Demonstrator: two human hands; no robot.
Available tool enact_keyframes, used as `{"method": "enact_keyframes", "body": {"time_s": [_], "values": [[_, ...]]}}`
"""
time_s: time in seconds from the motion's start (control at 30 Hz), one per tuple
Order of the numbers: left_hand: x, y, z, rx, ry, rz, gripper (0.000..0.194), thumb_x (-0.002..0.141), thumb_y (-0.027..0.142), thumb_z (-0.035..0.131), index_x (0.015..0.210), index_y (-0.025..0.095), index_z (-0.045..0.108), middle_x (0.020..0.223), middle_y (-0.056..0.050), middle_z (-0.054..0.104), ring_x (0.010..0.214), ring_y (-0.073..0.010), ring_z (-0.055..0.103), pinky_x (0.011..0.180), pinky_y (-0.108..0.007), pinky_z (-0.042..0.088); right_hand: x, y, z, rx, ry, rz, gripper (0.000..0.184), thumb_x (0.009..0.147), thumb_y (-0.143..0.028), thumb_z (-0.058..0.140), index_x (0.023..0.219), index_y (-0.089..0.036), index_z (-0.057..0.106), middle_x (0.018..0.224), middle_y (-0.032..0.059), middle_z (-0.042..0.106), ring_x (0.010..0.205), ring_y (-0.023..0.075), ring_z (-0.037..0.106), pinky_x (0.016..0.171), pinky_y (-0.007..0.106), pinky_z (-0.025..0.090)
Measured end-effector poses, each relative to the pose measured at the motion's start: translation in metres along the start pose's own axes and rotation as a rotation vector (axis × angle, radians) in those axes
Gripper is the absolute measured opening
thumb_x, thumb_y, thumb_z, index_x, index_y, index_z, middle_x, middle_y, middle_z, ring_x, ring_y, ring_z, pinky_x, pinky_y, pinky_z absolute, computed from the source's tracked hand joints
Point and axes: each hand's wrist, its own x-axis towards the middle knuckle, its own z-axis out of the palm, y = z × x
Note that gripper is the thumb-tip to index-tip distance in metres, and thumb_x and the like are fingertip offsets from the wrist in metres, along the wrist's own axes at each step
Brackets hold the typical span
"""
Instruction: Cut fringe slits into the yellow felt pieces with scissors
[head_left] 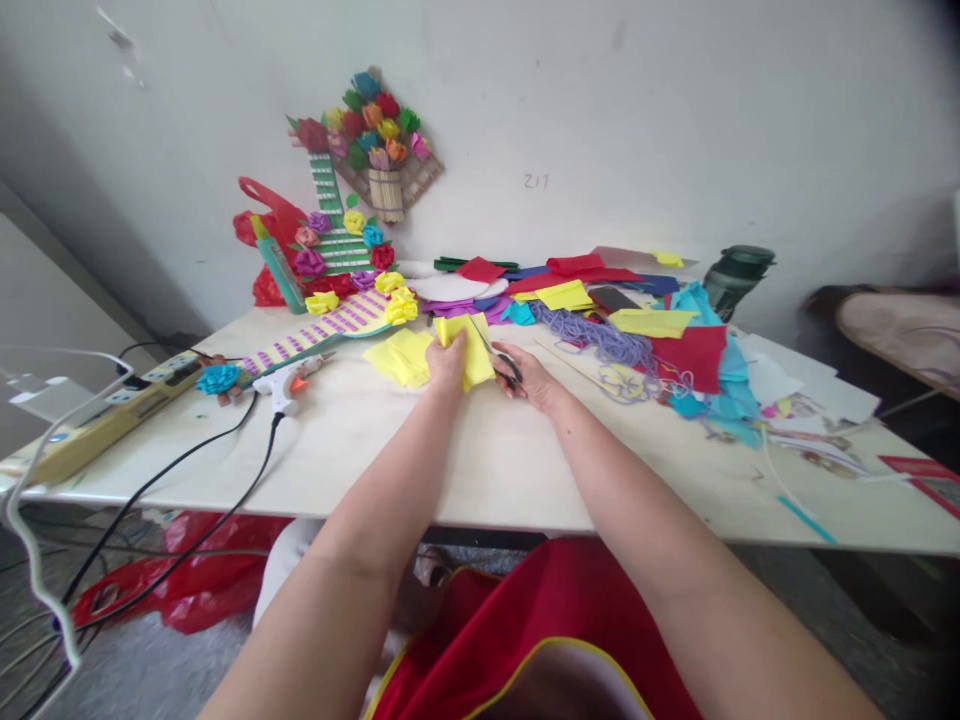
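Left hand (445, 360): got a thin, creased yellow sheet (478, 362) pinched
Right hand (531, 380): wrapped round black-handled metal scissors (511, 369)

Upper left of centre, a basket of paper flowers (386, 195) is on the pale wall (675, 120), with small digits (536, 182) marked to its right. Below it, at centre left, a green striped panel (325, 190) edged with paper roses stands beside a red bag (281, 215) and a leaning teal bottle (279, 268) with a yellow cap. A white glue gun (285, 388) lies at left, near a blue flower (218, 379) and a power strip (112, 420). Right of centre, purple yarn (592, 335) is heaped near a red sheet (694, 358) and crumpled light-blue paper (731, 390); a dark green flask (739, 280) tilts behind. Red plastic (202, 570) lies at lower left.
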Motion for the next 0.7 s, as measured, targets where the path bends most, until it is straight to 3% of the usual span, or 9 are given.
{"method": "enact_keyframes", "body": {"time_s": [0.53,0.7], "values": [[0.0037,-0.0025,-0.0015,-0.028,0.041,-0.031,0.031,0.058,0.032,0.068,0.079,0.012,0.059,0.073,-0.008,0.063,0.061,-0.0176,0.060,0.059,-0.031,0.048,0.0049,0.0048,0.0008,0.002,0.026,-0.006,0.062,0.077,-0.025,0.060,0.132,-0.015,0.034,0.046,-0.0088,0.047,0.032,0.0046,0.038,0.033,0.015,0.030],[0.0021,-0.0014,-0.0002,-0.024,0.044,-0.046,0.030,0.058,0.031,0.068,0.079,0.011,0.059,0.071,-0.007,0.062,0.059,-0.0167,0.059,0.059,-0.030,0.048,0.0076,0.0093,-0.0045,0.018,-0.011,-0.020,0.059,0.080,-0.032,0.054,0.132,-0.015,0.032,0.050,-0.0055,0.053,0.034,0.0060,0.044,0.029,0.015,0.021]]}}
